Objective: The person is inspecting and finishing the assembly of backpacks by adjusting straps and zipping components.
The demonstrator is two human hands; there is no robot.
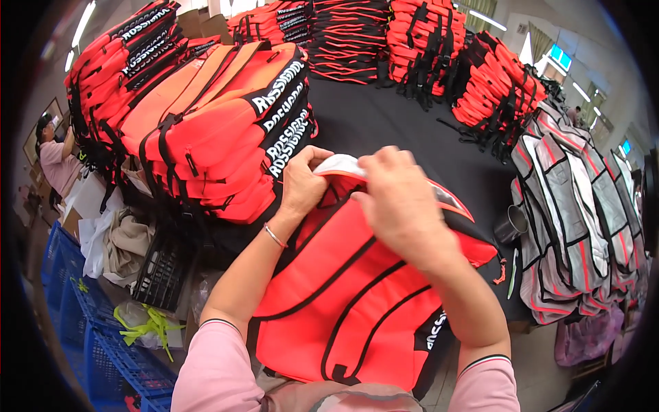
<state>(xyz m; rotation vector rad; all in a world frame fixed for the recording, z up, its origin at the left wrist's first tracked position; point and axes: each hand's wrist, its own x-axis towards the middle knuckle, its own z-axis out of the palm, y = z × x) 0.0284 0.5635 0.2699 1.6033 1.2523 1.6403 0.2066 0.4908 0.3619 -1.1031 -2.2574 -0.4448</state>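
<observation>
A bright red-orange backpack (pixel 312 275) with black trim lies in front of me on the dark table, its lower end against my body. My left hand (pixel 302 184) is closed on the rim of its top opening, where white lining (pixel 340 165) is turned up. At the right end of that lining, my right hand (pixel 401 206) has its fingers curled against the rim. It is slightly blurred, and its palm side is hidden. The backpack's black side panel (pixel 431 333) shows at its lower right.
Stacked red-orange backpacks (pixel 213 158) stand close on the left, more piles (pixel 347 41) at the back. Grey bags (pixel 566 213) lie at right beside a metal cup (pixel 510 225). Blue crates (pixel 103 329) and a black crate (pixel 161 268) are lower left. Another person (pixel 56 158) is far left.
</observation>
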